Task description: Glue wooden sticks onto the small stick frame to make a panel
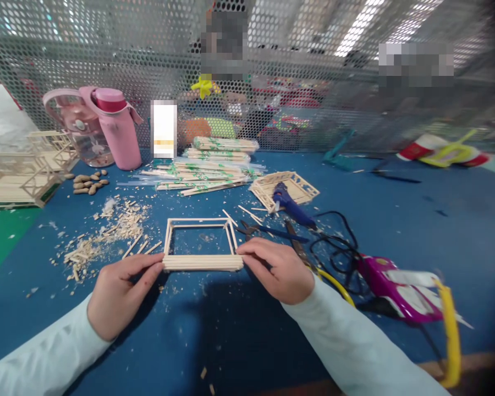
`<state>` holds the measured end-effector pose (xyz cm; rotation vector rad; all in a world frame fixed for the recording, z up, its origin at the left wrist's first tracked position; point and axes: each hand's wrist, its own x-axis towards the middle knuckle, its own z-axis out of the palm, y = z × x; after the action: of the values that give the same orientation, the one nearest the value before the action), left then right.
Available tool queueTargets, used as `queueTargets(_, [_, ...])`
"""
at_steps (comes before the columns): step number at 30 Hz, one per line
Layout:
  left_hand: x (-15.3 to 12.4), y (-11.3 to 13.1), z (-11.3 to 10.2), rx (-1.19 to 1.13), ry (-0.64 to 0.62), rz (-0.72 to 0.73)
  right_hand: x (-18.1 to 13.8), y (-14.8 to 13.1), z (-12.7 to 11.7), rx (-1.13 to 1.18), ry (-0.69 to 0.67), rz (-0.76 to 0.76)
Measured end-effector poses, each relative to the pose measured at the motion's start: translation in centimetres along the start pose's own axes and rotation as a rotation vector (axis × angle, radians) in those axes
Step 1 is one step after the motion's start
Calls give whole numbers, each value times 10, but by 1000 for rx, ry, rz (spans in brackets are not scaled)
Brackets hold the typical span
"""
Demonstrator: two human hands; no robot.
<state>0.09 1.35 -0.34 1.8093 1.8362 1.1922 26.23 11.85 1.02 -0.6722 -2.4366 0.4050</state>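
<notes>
A rectangular frame of thin wooden sticks [201, 242] lies on the blue table [239, 341]. Its near side is a thick bundle of sticks. My left hand [119, 291] pinches the left end of that bundle with thumb and fingers. My right hand [278, 269] pinches the right end the same way. Both hands rest on the table with pale sleeves behind them.
A blue glue gun [291, 204] rests on another stick frame [284, 187], with scissors [268, 231] and black cable [338, 247] beside my right hand. Packs of sticks [206, 170], a pink bottle [117, 129], stick offcuts [103, 231], a stick model [25, 170] and a mesh screen [107, 55] lie beyond.
</notes>
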Motion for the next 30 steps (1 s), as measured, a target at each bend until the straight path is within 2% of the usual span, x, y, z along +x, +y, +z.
queueTargets(10, [-2,-3,0,51,2,-9,-6,-2,-1,-15,24,118])
queueTargets(15, [-2,-3,-1,97,8,19,-12,3,-6,51,41,176])
queueTargets(17, [-1,-2,-2,107,16,30,-13,7,-12,83,114,224])
queueTargets(21, [-1,-3,-2,115,22,33,-13,14,-23,121,386,349])
queueTargets(23, [-2,-4,-3,117,15,27,-11,16,-27,76,431,373])
queueTargets(25, [-3,-4,-3,114,10,16,-10,14,-28,14,356,329])
queueTargets(28, [-3,-3,-2,100,7,-4,-8,10,-25,-34,142,187])
queueTargets(30, [-2,0,-2,75,-1,-17,-8,8,-21,-46,51,115])
